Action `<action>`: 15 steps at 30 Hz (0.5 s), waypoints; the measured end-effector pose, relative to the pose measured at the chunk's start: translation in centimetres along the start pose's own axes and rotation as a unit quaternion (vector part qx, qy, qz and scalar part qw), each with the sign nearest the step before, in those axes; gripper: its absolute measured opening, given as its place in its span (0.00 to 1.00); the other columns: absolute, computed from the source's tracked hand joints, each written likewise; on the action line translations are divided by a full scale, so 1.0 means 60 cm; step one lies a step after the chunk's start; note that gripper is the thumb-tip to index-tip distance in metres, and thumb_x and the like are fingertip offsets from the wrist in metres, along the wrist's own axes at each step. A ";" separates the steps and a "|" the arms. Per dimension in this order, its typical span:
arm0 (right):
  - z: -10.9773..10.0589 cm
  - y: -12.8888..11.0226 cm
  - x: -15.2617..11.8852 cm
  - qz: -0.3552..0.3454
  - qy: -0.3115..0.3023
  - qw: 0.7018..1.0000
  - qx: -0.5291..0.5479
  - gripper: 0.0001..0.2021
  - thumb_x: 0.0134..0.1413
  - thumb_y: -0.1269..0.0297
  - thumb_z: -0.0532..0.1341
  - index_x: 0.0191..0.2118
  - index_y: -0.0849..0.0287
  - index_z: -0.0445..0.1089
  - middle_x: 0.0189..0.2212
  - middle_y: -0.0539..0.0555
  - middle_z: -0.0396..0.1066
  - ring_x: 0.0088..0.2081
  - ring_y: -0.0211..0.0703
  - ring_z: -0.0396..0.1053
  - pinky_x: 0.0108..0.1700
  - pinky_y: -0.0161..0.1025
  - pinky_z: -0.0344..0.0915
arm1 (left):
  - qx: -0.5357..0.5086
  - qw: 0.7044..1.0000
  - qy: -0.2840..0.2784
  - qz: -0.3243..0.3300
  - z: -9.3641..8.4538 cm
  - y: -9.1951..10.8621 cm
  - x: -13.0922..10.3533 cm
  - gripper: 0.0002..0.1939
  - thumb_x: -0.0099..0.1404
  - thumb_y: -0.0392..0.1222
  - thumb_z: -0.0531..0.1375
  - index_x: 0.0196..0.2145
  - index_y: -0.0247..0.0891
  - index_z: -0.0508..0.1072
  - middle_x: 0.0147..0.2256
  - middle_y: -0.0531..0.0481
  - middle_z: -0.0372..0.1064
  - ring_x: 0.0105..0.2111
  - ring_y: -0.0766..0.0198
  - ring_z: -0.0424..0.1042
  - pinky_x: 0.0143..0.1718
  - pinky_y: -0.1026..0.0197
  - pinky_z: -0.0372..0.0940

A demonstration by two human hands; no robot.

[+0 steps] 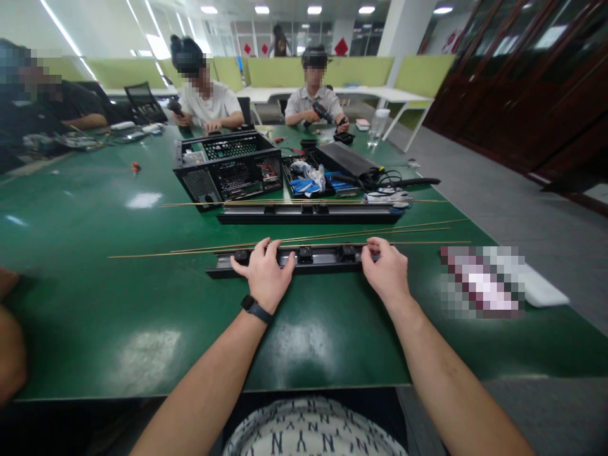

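Observation:
A long black channel rail [323, 267] lies crosswise in front of me, with black blocks [304, 254] seated along its trough. Over its left part my left hand [266, 272] is spread, fingertips reaching the far edge and the thumb near the trough. My right hand [387, 269] is closed in a pinch at the rail's right end. A thin brass-coloured rod [427, 242] runs past its fingertips; what the pinch holds is hidden. More thin rods [147, 256] lie along the far side of the rail.
Behind is a second black rail [308, 218] with rods on it. Farther back stand an open computer case [228, 168], a tray of gloves [308, 180] and a dark box with cables [346, 161]. A white object [546, 288] lies right. Co-workers sit opposite; another person's arm [9, 348] is at left.

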State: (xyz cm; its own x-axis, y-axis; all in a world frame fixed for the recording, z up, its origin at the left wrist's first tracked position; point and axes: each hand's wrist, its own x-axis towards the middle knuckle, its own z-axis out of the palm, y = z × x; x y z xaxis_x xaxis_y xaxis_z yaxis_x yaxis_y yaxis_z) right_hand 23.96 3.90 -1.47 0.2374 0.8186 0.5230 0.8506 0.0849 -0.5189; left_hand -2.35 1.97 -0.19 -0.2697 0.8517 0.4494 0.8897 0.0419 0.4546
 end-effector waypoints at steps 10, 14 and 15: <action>0.002 -0.002 0.000 -0.002 0.003 1.000 0.000 0.13 0.61 0.59 0.59 0.47 0.57 0.75 0.38 0.58 0.82 0.43 0.55 0.78 0.54 0.53 0.67 | -0.001 1.000 0.007 0.018 0.008 -0.003 -0.002 0.21 0.68 0.55 0.62 0.56 0.47 0.76 0.62 0.39 0.71 0.60 0.43 0.71 0.69 0.20 0.29; 0.001 -0.002 0.000 -0.003 -0.004 1.000 -0.002 0.14 0.61 0.59 0.59 0.48 0.57 0.75 0.38 0.58 0.82 0.44 0.55 0.77 0.54 0.53 0.67 | -0.001 1.000 0.008 0.018 0.009 -0.005 -0.002 0.21 0.68 0.55 0.63 0.55 0.47 0.77 0.61 0.39 0.71 0.60 0.43 0.70 0.68 0.20 0.29; 0.001 -0.002 0.000 -0.003 -0.006 1.000 -0.004 0.14 0.61 0.59 0.59 0.48 0.57 0.75 0.39 0.58 0.82 0.44 0.55 0.77 0.54 0.54 0.67 | 0.000 1.000 0.006 0.016 0.009 -0.005 -0.002 0.21 0.68 0.55 0.63 0.55 0.47 0.77 0.61 0.39 0.71 0.60 0.43 0.70 0.69 0.20 0.29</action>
State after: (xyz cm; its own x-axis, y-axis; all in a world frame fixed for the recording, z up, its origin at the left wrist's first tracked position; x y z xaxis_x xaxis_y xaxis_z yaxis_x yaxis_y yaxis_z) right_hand 23.83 3.92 -1.46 0.2265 0.8252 0.5175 0.8558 0.0851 -0.5102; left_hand -2.36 2.14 -0.79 -0.2450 0.8465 0.4727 0.8982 0.0146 0.4394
